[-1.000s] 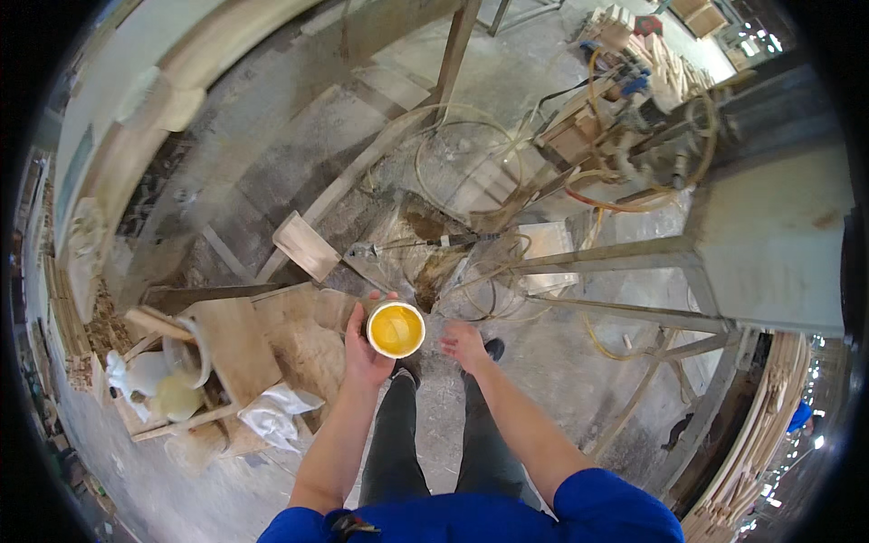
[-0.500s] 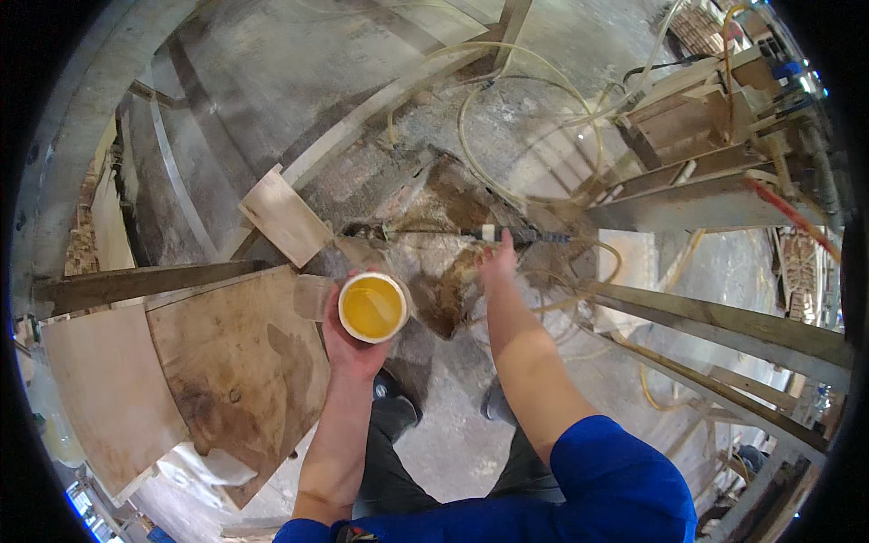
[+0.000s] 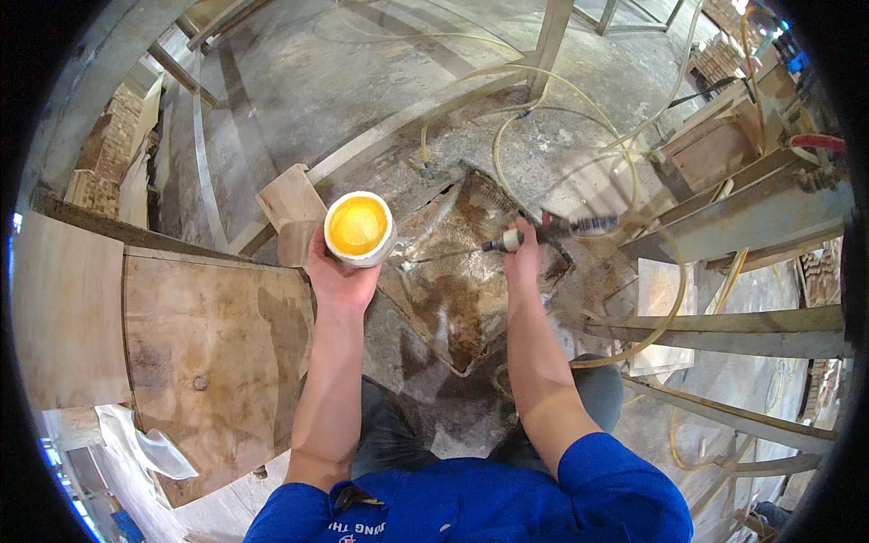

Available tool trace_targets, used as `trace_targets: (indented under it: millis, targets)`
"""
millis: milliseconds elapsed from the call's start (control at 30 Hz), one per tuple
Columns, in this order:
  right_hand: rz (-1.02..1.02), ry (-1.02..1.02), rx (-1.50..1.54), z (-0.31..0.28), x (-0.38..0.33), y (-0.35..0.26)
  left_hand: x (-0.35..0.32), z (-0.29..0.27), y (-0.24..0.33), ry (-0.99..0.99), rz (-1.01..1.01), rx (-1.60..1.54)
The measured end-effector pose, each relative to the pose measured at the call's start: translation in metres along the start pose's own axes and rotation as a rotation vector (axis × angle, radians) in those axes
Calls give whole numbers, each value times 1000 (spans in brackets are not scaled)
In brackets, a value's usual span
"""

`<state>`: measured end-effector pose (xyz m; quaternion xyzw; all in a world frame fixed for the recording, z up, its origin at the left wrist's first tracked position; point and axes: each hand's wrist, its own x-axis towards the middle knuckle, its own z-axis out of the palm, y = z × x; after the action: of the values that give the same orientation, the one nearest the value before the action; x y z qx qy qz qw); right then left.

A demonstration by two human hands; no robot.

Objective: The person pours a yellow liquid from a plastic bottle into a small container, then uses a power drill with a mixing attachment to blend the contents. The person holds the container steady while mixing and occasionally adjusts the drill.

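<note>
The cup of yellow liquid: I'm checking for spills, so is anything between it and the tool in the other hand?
Nothing visible. The cup in the left hand and the tool in the right hand are apart, with open space between.

One head camera looks steeply down from above the stained grey concrete floor, near, both forearms entering below.

A dusty concrete floor lies strewn with yellowish hoses, metal frames and stained plywood boards.
</note>
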<state>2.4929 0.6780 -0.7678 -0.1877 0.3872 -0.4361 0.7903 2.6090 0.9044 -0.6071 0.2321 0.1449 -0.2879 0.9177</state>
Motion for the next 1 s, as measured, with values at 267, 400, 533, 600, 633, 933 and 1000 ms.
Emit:
trace_targets:
  millis: [267, 400, 533, 600, 633, 933, 1000]
  targets:
    - [-619, -473, -807, 109, -19, -90, 4, 12, -8, 138, 47, 32]
    - [-606, -711, -531, 150, -63, -131, 30, -22, -20, -38, -31, -18]
    - [-596, -780, -303, 156, -110, -168, 49, -48, -47, 76, -52, 32]
    - [-696, -793, -222, 155, -120, -182, 50, -55, -71, 111, -93, 8]
    - [-730, -810, -171, 157, -125, -185, 50, -62, -76, 136, -94, -5]
    - [-647, -1035, 19, 154, -152, -194, 51, -66, -86, 143, -65, -40]
    - [-621, -1072, 4, 153, -154, -193, 49, -59, -90, 166, -45, -16]
